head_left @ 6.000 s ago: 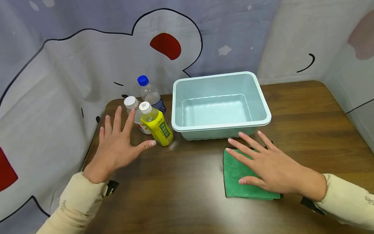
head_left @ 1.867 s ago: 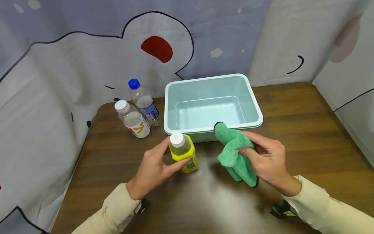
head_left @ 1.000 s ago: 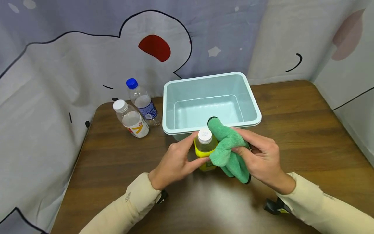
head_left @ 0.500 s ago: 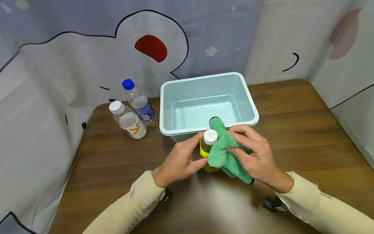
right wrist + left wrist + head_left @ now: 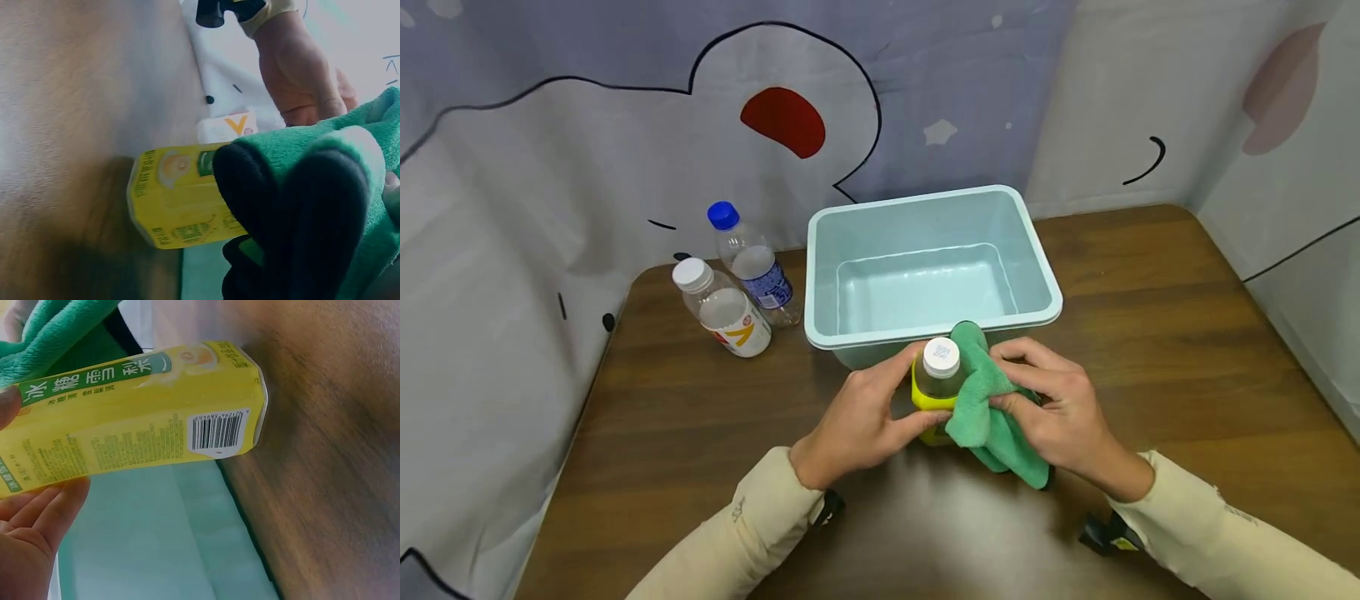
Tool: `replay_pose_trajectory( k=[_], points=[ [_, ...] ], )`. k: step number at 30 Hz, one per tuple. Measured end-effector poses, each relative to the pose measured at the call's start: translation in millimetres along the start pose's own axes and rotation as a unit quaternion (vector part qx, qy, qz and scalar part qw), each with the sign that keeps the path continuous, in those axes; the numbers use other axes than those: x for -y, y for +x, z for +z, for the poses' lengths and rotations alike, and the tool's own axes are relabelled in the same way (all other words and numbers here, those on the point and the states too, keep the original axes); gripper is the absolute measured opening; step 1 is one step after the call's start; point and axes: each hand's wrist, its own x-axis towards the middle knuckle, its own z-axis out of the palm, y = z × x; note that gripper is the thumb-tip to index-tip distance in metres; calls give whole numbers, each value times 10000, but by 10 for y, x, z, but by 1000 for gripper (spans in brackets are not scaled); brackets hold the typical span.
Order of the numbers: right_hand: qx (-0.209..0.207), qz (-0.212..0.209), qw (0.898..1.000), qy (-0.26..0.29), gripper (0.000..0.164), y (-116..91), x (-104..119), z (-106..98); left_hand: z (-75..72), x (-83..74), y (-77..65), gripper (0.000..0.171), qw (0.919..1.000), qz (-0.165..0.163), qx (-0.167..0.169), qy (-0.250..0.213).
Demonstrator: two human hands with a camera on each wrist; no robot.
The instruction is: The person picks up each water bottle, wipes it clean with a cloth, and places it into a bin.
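Observation:
My left hand (image 5: pixel 865 408) grips a drink bottle (image 5: pixel 932 402) with a yellow label and white cap, fingers behind it and thumb in front. The bottle is upright before the basin, its base close to the tabletop in the left wrist view, where the label (image 5: pixel 137 412) shows a barcode. A bunched green cloth (image 5: pixel 988 408) with dark edging is pinched in my right hand (image 5: pixel 1060 408). It lies against the bottle's right side, hiding part of the label. In the right wrist view the cloth (image 5: pixel 350 144) covers the bottle's upper part.
A pale blue plastic basin (image 5: pixel 932 329) stands behind the hands, nothing inside it. Left of it are a blue-capped bottle (image 5: pixel 767 283) and a white-capped bottle (image 5: pixel 733 321). The wooden table (image 5: pixel 1150 333) ends at a patterned curtain (image 5: pixel 962 83) at the back.
Both hands were open at first. The left has taken the yellow bottle from the group and moved it right. The right has lifted the cloth off the table and brought it against the bottle.

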Motion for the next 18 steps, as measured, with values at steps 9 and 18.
replay_pose_trajectory(
  k=[9,18],
  points=[
    [542,636,9945,-633,37,-198,-118,51,20,2,-1,68,9998,142,-95,67],
    [1325,607,9720,-1843,23,-314,-244,102,58,11,-5,67,9998,163,-96,25]
  ],
)
